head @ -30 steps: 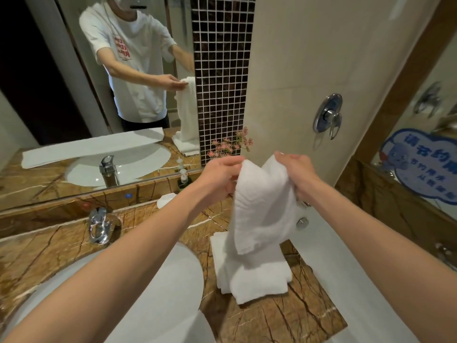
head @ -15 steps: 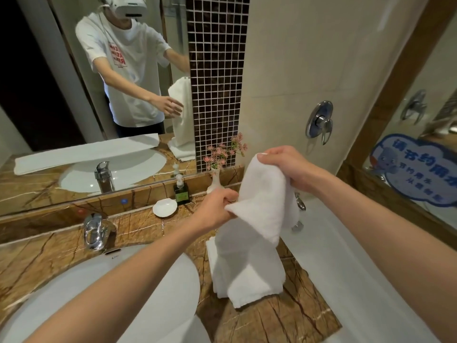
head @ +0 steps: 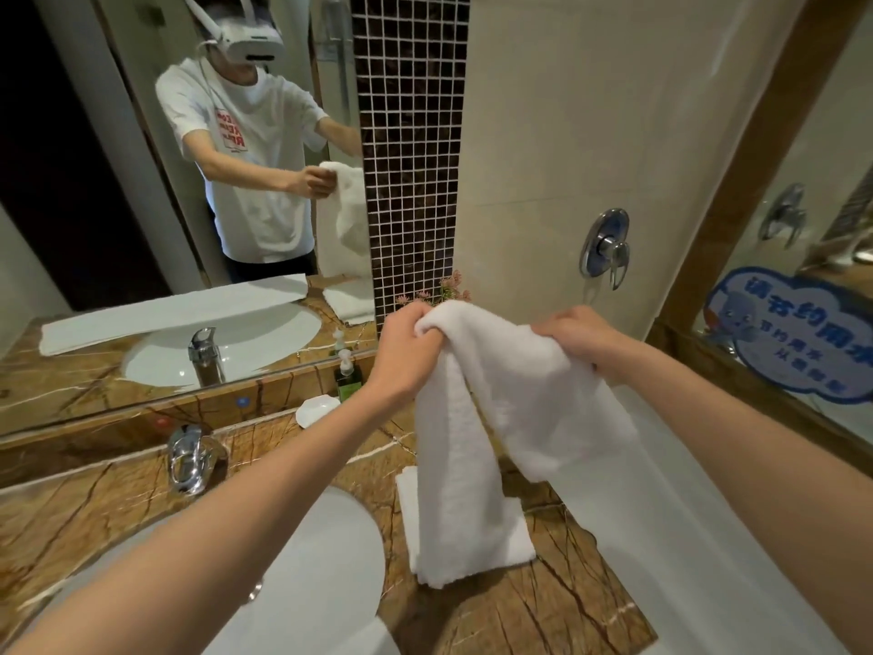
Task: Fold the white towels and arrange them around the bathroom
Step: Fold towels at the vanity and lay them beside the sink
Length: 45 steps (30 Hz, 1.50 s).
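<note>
I hold a white towel (head: 500,399) up over the right end of the marble counter (head: 543,607). My left hand (head: 408,345) grips its top left corner with curled fingers. My right hand (head: 574,333) grips the top edge further right. The towel hangs in two flaps: a long one drops down to the counter, a shorter one drapes to the right. A folded white towel (head: 517,536) lies on the counter below, mostly hidden behind the hanging flap.
A white basin (head: 321,583) sits at the lower left with a chrome tap (head: 189,458) behind it. A soap dish (head: 316,408), a green pump bottle (head: 347,375) and pink flowers (head: 449,288) stand by the mirror. The white bathtub rim (head: 685,536) runs along the right.
My left hand rose from the towel's middle to its top left corner, level with my right hand. The towel opened wider between the hands and hangs longer.
</note>
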Tool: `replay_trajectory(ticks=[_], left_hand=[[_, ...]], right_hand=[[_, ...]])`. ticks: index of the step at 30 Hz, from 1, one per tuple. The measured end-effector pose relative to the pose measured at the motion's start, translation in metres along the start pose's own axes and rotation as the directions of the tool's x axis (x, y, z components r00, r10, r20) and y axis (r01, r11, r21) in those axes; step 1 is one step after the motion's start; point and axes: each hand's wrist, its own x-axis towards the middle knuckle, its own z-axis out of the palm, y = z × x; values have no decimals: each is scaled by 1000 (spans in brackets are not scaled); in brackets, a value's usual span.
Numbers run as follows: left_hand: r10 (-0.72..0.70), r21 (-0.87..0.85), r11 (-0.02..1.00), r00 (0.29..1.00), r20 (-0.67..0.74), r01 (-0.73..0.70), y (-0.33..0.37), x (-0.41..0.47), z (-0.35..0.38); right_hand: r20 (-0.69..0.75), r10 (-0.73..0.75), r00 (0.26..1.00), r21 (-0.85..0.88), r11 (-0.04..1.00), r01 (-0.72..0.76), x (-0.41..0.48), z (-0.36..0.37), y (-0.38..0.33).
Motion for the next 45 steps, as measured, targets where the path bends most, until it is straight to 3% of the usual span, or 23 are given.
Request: replay_trajectory(ticks=[5,7,10,13,18,24,30,40,45], left_hand=[[53,66,996,998,36,-55,50,12,2],[57,138,988,996,75,-67,61,16,3],[52,221,972,992,113,-76,68,24,-1],[61,323,942,993,99,-90,70,33,-10],[79,409,905,990,116,-121,71,42,-25],[110,440,881,981,162,-171,60,48,-47],[124,336,925,977,171,-177,44,47,-62],[10,311,943,943,334,-120,-2,36,-78],[-30,305,951,958,284,-60,-20,27,-84]], right_hand=[[-10,-79,997,-165,983,77,-3,6,-6],[-44,-175,984,-79,982,171,-8,15,-11],[-275,-288,917,135,933,333,-30,33,-24],[-295,-443,847,81,871,484,-54,53,-33],[-187,-367,911,139,908,394,-63,83,-45],[-280,-365,888,-176,929,327,-43,64,-56],[-165,-465,870,-243,874,421,-29,21,-87],[152,-620,770,-534,603,592,-43,-2,-121],[211,-626,751,-614,513,600,-38,2,-114]])
